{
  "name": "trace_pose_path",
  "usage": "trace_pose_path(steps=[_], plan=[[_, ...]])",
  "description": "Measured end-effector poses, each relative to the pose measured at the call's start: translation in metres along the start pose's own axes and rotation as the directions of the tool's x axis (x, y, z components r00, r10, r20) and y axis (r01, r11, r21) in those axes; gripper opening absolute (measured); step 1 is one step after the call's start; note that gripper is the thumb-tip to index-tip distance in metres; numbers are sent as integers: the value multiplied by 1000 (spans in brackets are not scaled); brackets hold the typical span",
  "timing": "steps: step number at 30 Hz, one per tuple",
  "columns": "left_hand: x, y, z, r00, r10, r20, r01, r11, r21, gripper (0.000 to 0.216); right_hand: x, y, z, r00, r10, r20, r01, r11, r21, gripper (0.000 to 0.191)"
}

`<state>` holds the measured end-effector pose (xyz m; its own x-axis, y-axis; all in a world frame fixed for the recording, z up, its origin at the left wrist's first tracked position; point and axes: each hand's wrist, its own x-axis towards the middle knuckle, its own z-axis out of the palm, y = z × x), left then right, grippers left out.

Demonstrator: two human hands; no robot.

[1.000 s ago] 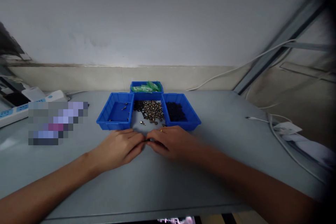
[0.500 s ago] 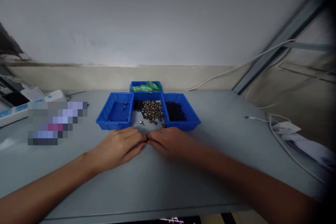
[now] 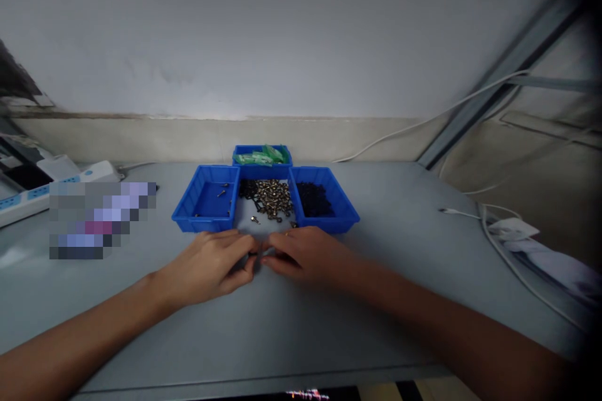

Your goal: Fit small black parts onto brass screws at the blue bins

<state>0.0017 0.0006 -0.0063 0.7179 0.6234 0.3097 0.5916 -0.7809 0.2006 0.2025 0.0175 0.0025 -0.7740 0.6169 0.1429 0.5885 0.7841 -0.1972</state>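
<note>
My left hand (image 3: 211, 266) and my right hand (image 3: 303, 254) rest on the grey table (image 3: 282, 326), fingertips meeting in a pinch around a small dark part (image 3: 254, 255) that is too small to name. Just beyond them a pile of brass screws and dark pieces (image 3: 269, 197) lies on the table between two blue trays. The left blue tray (image 3: 207, 207) holds a few loose screws. The right blue tray (image 3: 324, 203) holds small black parts. A third blue tray (image 3: 262, 155) behind them holds green and clear pieces.
A white power strip (image 3: 56, 185) and a blurred-out object (image 3: 101, 219) lie at the left. White cables and an adapter (image 3: 510, 229) run along the right edge. The wall stands close behind the trays.
My left fingers have curled a little tighter at the point where both hands meet. The hands stay in the same place.
</note>
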Motion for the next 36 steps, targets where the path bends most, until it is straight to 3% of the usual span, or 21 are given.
trace_pose_path(steps=[7, 16, 21, 36], plan=[[1, -3, 3, 999, 24, 25, -25, 999, 22, 20, 1, 1, 1, 1000, -16, 22, 16, 1000, 2, 18], [3, -2, 1, 995, -71, 69, 65, 995, 78, 22, 0, 5, 0, 1000, 16, -21, -17, 999, -33, 22], [2, -3, 2, 996, -82, 19, 80, 995, 62, 22, 0, 8, 3, 1000, -7, -11, 6, 999, -54, 22], [2, -2, 1, 992, 107, -67, -107, 994, 11, 21, 0, 3, 5, 998, -59, 11, 59, 998, -18, 19]])
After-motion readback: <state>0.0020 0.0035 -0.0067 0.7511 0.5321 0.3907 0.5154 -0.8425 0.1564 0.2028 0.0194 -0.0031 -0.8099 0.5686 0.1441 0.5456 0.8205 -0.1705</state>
